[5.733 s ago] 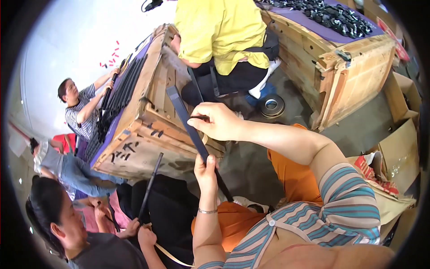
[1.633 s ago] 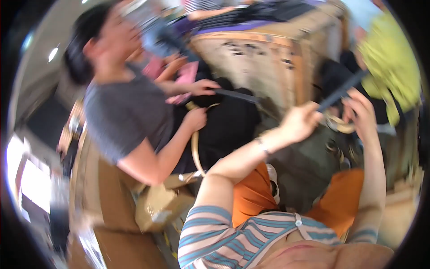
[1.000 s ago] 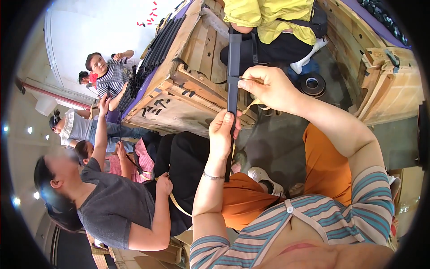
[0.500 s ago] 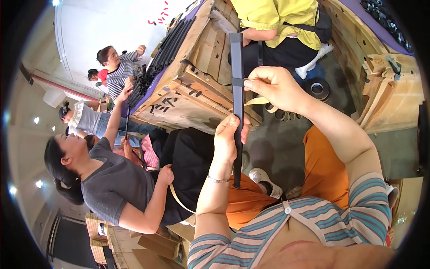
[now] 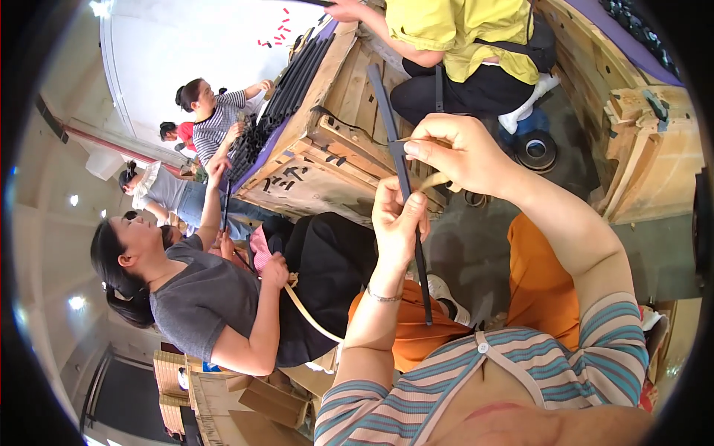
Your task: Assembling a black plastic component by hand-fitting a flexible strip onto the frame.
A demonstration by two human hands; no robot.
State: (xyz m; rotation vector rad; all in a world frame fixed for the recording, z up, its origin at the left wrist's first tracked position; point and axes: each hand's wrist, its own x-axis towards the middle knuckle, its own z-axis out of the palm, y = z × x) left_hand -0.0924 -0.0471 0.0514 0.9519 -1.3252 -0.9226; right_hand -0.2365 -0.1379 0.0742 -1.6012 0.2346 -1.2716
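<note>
A long, thin black bar is held at a slant in front of me, its far end tipped left. My left hand is closed around it just below its middle. Higher up, a dark band crosses the bar. My right hand is beside that band, thumb and forefinger pinching the end of a thin strip that reaches the bar. A tan strip curls below the right hand; whether both are one piece I cannot tell.
A wooden crate stands ahead, with many black bars on top. At left, a co-worker in grey sits close by. A person in yellow crouches ahead. A black tape roll lies on the floor.
The bar has turned in my hands, showing a narrower side, and its far end has tilted left. My left hand has shifted slightly right. The person in yellow has reached an arm leftward.
</note>
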